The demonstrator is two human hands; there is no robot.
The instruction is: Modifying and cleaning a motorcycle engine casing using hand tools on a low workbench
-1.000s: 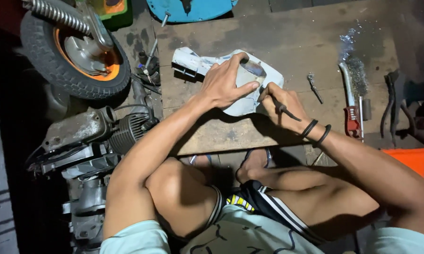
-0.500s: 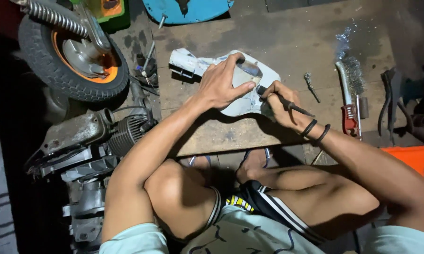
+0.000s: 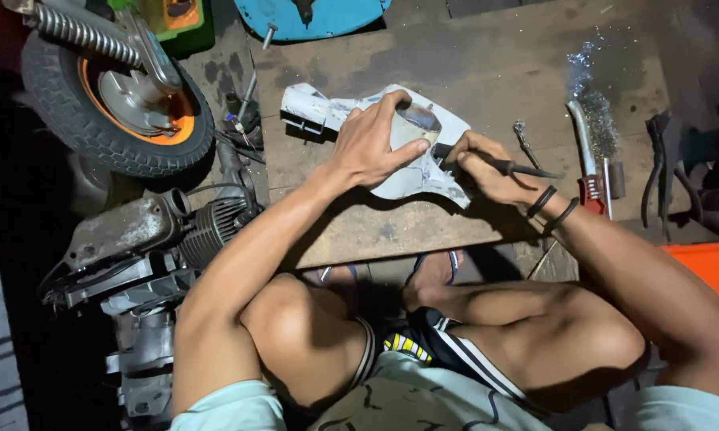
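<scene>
A pale blue-white metal body part [image 3: 351,112] with worn paint lies on a wooden board [image 3: 423,231] in front of my knees. My left hand [image 3: 371,144] presses down on its middle, fingers spread over the top edge. My right hand [image 3: 483,164] grips a thin dark hand tool [image 3: 519,168] like a pen, its tip against the part's right side. Two dark bands circle my right wrist.
A small wheel [image 3: 108,100] with an orange rim and a spring stands at the upper left, an engine block [image 3: 148,239] below it. A red-handled pipe wrench [image 3: 587,164], loose metal bits and dark tools lie right. A blue panel [image 3: 315,16] sits at the top, an orange bin [image 3: 707,263] at right.
My right hand has shifted slightly along the part's right edge with the tool. My left hand stays pressed on the part.
</scene>
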